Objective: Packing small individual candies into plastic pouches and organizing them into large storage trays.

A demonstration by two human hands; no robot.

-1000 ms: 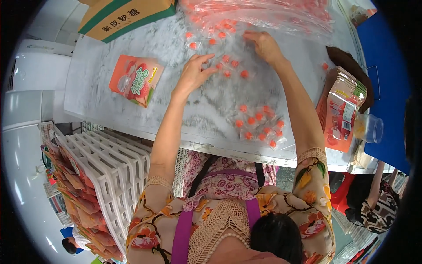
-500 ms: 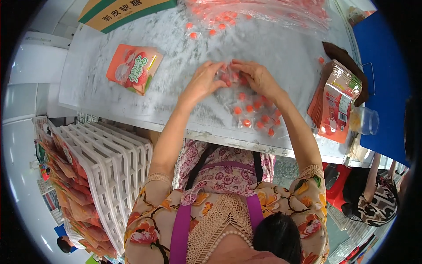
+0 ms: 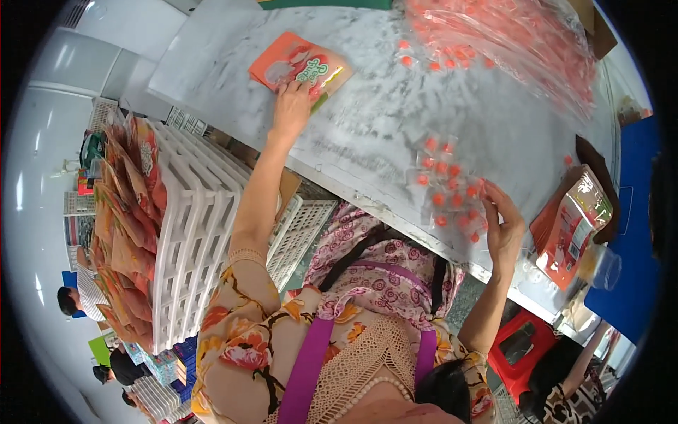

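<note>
A red and peach candy pouch [image 3: 272,65] lies flat on the table, left of the middle. My left hand [image 3: 291,109] reaches over its near edge, with bent fingers gripping that edge; the thumb is mostly hidden. Small clear packets [image 3: 441,168], each with a round red-orange candy, lie in a loose cluster right of the middle. Beside that cluster's right edge is my right hand [image 3: 505,222], its fingers bent and thumb apart. Its fingertips come close to the outermost packets, and no held thing shows in it.
A large clear bag of wrapped candies [image 3: 508,42] covers the far right. Stacked flat pouches [image 3: 573,222] and a clear plastic jar [image 3: 604,268] stand at the right. White crates [image 3: 191,247] holding pouches rise at the left. A red stool [image 3: 519,346] is near another person, lower right.
My hands have parted from over the candy packets. The left has gone to the pouch, the right to the cluster's right side. The packets there now lie uncovered, and the view has turned.
</note>
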